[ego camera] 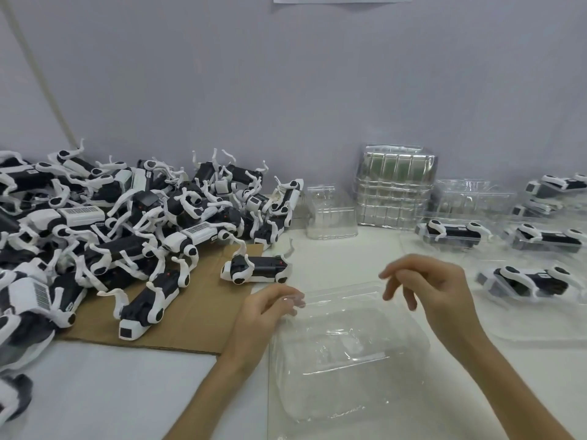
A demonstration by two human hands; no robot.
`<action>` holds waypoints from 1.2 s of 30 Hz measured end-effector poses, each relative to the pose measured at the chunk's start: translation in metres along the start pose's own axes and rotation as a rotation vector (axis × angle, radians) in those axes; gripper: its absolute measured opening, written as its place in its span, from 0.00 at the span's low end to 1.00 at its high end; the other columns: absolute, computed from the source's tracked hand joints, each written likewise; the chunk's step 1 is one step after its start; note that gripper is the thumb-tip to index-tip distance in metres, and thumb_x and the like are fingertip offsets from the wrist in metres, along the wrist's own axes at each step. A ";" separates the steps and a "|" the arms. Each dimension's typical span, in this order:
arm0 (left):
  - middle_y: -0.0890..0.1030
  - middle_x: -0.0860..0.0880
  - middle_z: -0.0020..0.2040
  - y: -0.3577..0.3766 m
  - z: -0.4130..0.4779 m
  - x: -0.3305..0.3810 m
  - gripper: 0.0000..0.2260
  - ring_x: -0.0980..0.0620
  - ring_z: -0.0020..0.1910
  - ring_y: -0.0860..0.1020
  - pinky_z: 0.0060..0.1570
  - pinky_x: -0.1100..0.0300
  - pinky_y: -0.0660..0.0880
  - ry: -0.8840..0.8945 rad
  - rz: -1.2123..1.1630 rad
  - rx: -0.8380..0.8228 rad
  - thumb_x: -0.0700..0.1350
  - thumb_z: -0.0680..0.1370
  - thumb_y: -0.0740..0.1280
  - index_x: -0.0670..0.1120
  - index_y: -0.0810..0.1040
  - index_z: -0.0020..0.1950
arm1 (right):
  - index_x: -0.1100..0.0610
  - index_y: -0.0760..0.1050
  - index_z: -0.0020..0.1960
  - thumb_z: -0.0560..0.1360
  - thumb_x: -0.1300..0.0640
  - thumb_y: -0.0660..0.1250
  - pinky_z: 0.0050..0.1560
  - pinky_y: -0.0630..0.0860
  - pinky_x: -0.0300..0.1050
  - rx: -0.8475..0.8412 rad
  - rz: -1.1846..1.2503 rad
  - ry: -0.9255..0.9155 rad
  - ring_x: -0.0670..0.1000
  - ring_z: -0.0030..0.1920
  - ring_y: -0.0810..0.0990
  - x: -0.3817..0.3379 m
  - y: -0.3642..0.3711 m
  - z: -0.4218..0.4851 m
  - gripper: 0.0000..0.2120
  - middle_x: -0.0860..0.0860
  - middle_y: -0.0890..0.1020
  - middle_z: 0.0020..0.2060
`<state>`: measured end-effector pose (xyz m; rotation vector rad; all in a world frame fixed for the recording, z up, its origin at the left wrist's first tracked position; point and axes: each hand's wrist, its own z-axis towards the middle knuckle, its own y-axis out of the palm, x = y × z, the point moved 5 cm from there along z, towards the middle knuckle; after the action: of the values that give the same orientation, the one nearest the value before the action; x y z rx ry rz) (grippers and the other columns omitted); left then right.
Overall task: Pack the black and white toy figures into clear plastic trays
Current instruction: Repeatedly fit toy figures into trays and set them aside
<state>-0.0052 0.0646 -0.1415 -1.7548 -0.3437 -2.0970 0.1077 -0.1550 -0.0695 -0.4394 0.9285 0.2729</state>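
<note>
A clear plastic tray (343, 344) is laid on the worktop (111, 392), its far left corner touched by the left hand's (266, 308) blurred fingers (284, 298); a grip cannot be told. The right hand (435, 281) is held above it, fingers loosely curled on nothing, with toy figures (127, 217) heaped leftward.

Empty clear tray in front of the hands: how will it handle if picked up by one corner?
The clear tray looks thin-walled, so probably very light and likely to flex from one corner. Its glossy glare suggests a slippery grip. It sits flat and wide on the table, so a push would probably slide it, not tip it.
</note>
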 end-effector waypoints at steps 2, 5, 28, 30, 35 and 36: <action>0.86 0.45 0.45 -0.001 0.002 -0.002 0.10 0.49 0.45 0.82 0.47 0.61 0.76 -0.010 -0.017 -0.001 0.49 0.70 0.67 0.49 0.85 0.46 | 0.51 0.84 0.41 0.77 0.68 0.65 0.31 0.72 0.37 -0.114 -0.039 0.059 0.48 0.27 0.74 -0.003 0.008 0.020 0.16 0.54 0.85 0.33; 0.86 0.45 0.46 -0.002 0.003 -0.003 0.13 0.46 0.47 0.82 0.48 0.59 0.77 -0.002 -0.027 0.009 0.54 0.69 0.67 0.50 0.85 0.47 | 0.48 0.83 0.47 0.77 0.55 0.70 0.35 0.75 0.34 -0.310 -0.250 0.102 0.46 0.29 0.79 -0.004 0.035 0.058 0.03 0.46 0.86 0.38; 0.74 0.60 0.66 -0.032 -0.007 0.029 0.26 0.61 0.66 0.72 0.62 0.68 0.69 0.284 0.189 0.536 0.53 0.73 0.72 0.57 0.68 0.70 | 0.59 0.77 0.38 0.81 0.57 0.60 0.31 0.71 0.41 -0.244 -0.060 0.248 0.48 0.29 0.72 -0.026 0.090 0.094 0.15 0.47 0.79 0.31; 0.75 0.57 0.66 -0.032 -0.007 0.042 0.25 0.60 0.66 0.73 0.62 0.70 0.68 0.357 0.180 0.455 0.52 0.72 0.73 0.61 0.70 0.67 | 0.57 0.76 0.39 0.82 0.56 0.60 0.30 0.69 0.39 -0.263 0.112 0.369 0.47 0.28 0.71 -0.028 0.088 0.085 0.14 0.45 0.78 0.28; 0.85 0.49 0.49 -0.029 -0.005 0.047 0.13 0.50 0.46 0.84 0.44 0.62 0.79 0.352 -0.095 0.356 0.51 0.70 0.76 0.58 0.80 0.53 | 0.58 0.77 0.58 0.81 0.54 0.64 0.35 0.75 0.41 -0.195 0.282 0.504 0.47 0.32 0.76 -0.024 0.075 0.069 0.10 0.52 0.82 0.46; 0.85 0.49 0.47 -0.030 -0.005 0.045 0.13 0.49 0.43 0.84 0.41 0.61 0.80 0.320 -0.117 0.370 0.53 0.70 0.76 0.55 0.81 0.52 | 0.55 0.74 0.64 0.80 0.54 0.66 0.37 0.77 0.40 -0.160 0.197 0.411 0.46 0.36 0.79 -0.026 0.070 0.068 0.13 0.51 0.82 0.51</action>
<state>-0.0289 0.0834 -0.0965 -1.1946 -0.7012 -2.1785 0.1118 -0.0621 -0.0304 -0.5641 1.3615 0.4490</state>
